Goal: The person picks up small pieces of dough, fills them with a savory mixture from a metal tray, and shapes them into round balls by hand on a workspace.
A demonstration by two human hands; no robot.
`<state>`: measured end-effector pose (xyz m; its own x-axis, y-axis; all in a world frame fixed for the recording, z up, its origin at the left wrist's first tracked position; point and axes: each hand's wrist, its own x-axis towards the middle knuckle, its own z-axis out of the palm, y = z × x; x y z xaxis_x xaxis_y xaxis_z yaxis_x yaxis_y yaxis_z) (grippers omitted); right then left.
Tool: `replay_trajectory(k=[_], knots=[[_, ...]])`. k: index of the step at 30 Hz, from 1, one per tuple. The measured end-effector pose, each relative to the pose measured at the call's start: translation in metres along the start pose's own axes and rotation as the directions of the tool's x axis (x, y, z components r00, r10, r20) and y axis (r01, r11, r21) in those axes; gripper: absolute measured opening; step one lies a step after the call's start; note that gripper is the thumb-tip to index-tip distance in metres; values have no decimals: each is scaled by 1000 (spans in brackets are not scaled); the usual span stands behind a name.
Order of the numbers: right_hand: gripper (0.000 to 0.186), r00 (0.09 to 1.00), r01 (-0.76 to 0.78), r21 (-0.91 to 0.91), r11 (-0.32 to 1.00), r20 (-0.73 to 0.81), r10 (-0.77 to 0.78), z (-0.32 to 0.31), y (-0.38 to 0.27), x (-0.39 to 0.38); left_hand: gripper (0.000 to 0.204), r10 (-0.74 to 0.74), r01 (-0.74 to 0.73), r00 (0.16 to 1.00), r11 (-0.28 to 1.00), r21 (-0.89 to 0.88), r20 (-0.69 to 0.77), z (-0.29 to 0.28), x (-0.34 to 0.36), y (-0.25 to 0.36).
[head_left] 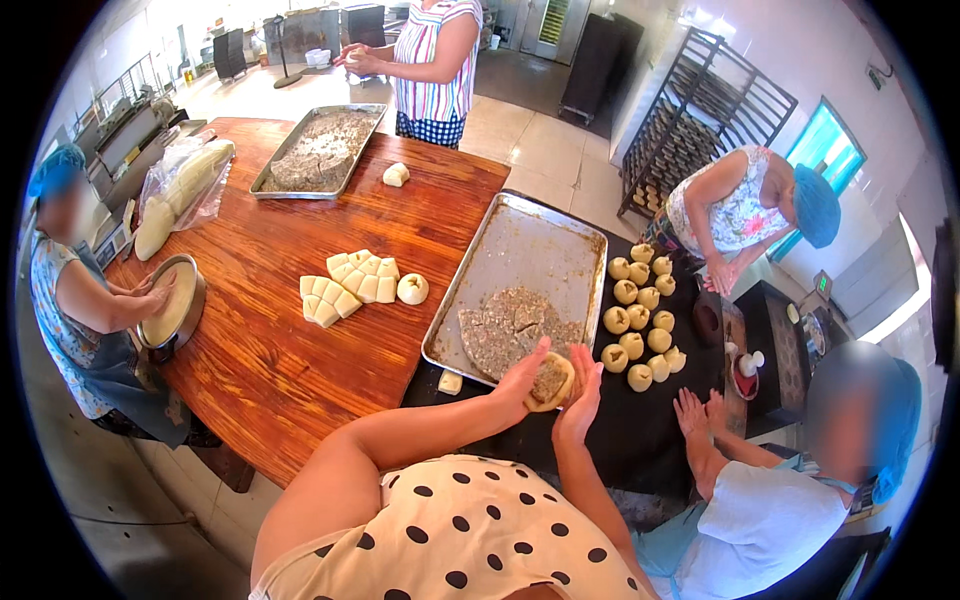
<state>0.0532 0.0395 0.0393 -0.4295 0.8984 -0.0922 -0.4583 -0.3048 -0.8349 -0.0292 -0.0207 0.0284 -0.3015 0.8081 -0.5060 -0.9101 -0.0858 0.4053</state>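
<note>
- The left hand (522, 386) curves around the left side of a filled dough round (548, 384), its fingers stretched forward along the rim.
- The right hand (580, 402) cups the opposite side with its fingers extended; between them, the 2 hands hold the round up above the near edge of the tray.
- The round is pale yellow and open at the top, with a raised dough rim around speckled grey-brown filling.
- Just beyond the hands, a coarse mound of filling (515, 322) covers the near part of the metal tray (507, 240); bare metal spans its far part.
- The tray's near rim runs just beside the left forearm, where 1 small dough piece (450, 383) lies outside it.
- Right of the tray, about 15 pleated buns (638, 317) stand close to its right rim; dark surface (640, 432) shows between them and the right forearm.
- A co-worker's hands (698, 412) rest at that surface's right side, near the buns.
- Left of the tray, open wood on the table (265, 265) surrounds 2 groups of cut dough (348, 287) and 1 dough ball (412, 289).
</note>
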Motion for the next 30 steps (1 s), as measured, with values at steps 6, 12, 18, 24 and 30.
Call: replay_trajectory(k=[6,12,18,24,30], knots=[[28,985,120,-462,879,164,-49,-21,36,12,65,266,-194,963,794,576,-43,-24,42,-21],[32,993,-109,30,994,51,108,-15,18,12,62,-184,110,916,970,219,356,-4,10,24],[34,995,71,-99,993,-57,-77,10,30,-11,41,369,-368,925,929,24,-94,-8,35,-43],[37,971,239,-402,884,99,-218,-19,51,0,36,440,-372,885,865,338,-152,-21,40,-46],[40,985,72,-267,961,173,-25,-3,26,-3,39,254,-236,963,956,175,-91,-10,1,-10]])
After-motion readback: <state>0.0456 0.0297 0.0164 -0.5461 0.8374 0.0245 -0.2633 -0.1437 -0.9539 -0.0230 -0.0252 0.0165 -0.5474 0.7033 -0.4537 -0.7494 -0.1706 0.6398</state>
